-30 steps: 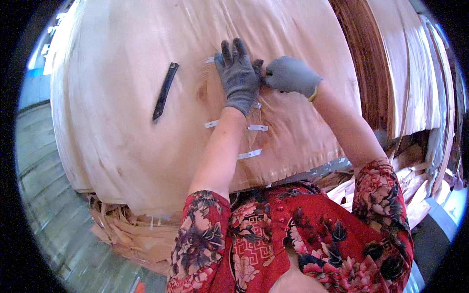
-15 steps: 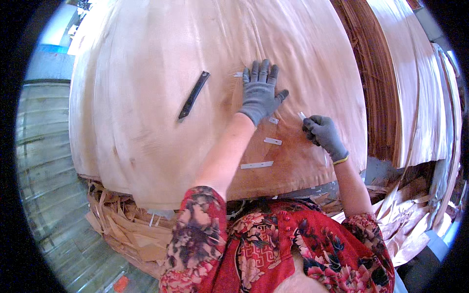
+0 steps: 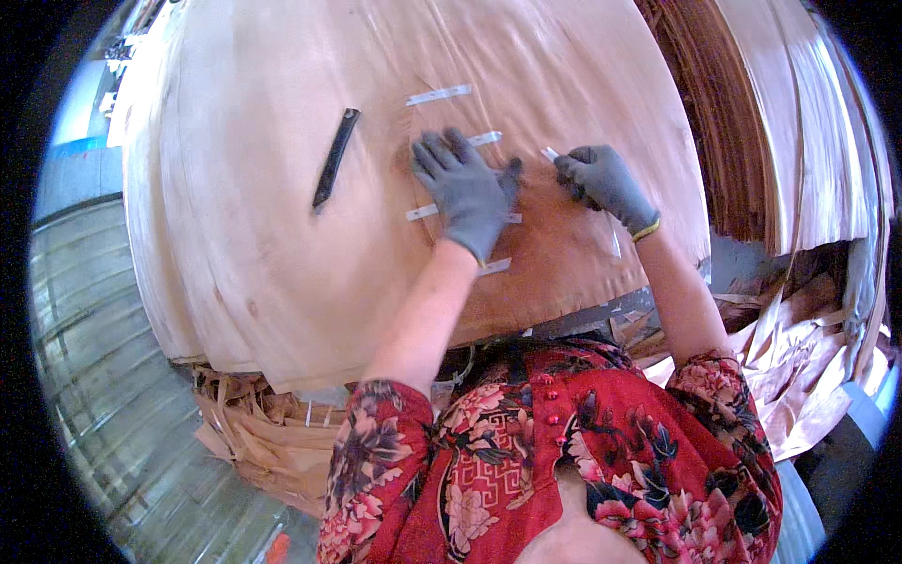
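My left hand [image 3: 462,193], in a grey glove, lies flat with its fingers apart on a pale wood veneer sheet [image 3: 254,197]. It partly covers white tape strips stuck across a darker reddish area. To the right, my right hand [image 3: 601,179], also gloved, is pinched round a small white tape piece [image 3: 549,152] that pokes out past the fingertips. A white tape strip [image 3: 438,95] lies beyond the left hand, and another tape strip [image 3: 494,267] shows beside its wrist. Left of the hands rests a black utility knife [image 3: 335,160].
A stack of veneer sheets [image 3: 799,122] with dark layered edges stands at the right. Torn veneer scraps [image 3: 263,451] are heaped below the front edge at left, with more scraps [image 3: 799,376] at lower right. Grey slatted flooring [image 3: 85,329] lies at far left.
The view has shifted slightly. My left hand has slid nearer to me over the sheet, uncovering the far tape strip. My right hand has moved farther away, still pinching tape.
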Motion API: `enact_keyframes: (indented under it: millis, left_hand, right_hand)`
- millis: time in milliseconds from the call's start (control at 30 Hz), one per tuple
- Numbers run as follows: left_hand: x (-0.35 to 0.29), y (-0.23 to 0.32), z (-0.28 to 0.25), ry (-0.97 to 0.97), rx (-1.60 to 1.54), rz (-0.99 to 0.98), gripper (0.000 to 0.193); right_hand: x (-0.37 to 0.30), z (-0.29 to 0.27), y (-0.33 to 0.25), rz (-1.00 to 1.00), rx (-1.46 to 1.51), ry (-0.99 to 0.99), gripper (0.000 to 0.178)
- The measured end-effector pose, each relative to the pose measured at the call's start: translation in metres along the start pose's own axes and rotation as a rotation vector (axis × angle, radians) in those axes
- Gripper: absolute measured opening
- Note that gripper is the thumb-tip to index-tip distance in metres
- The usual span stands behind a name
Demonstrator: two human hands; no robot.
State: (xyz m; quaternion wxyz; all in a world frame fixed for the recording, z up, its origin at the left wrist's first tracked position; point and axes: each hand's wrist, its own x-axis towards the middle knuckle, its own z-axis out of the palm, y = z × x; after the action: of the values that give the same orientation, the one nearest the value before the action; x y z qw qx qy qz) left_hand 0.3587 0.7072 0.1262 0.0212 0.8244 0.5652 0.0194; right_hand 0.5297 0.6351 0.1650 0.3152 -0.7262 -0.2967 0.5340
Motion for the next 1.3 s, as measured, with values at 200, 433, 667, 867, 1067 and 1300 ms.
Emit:
enact_keyframes:
  millis: [200,433,667,867,1067,1300]
  left_hand:
    - [-0.035,0.011,0.01,0.068,-0.091,0.009,0.094]
    - [-0.077,-0.013,0.028,0.045,-0.18,0.239,0.097]
    - [-0.205,-0.037,-0.048,-0.399,-1.383,0.204,0.044]
    - [-0.316,-0.132,-0.051,-0.386,-2.139,-0.646,0.031]
    - [-0.391,-0.206,-0.032,-0.02,-2.231,-0.723,0.022]
    - [-0.402,-0.255,-0.044,0.378,-1.839,-0.428,0.018]
  right_hand:
    - [0.002,0.005,0.005,-0.016,0.008,-0.008,0.032]
    - [-0.061,0.003,0.025,-0.254,0.271,0.039,0.019]
    - [-0.167,0.082,0.061,-0.336,0.016,-0.203,0.017]
    - [-0.203,0.218,0.064,-0.751,-0.252,-0.306,0.025]
    - [-0.238,0.312,0.062,-0.588,-0.308,-0.552,0.021]
    - [-0.242,0.333,0.073,-0.641,-0.46,-0.584,0.019]
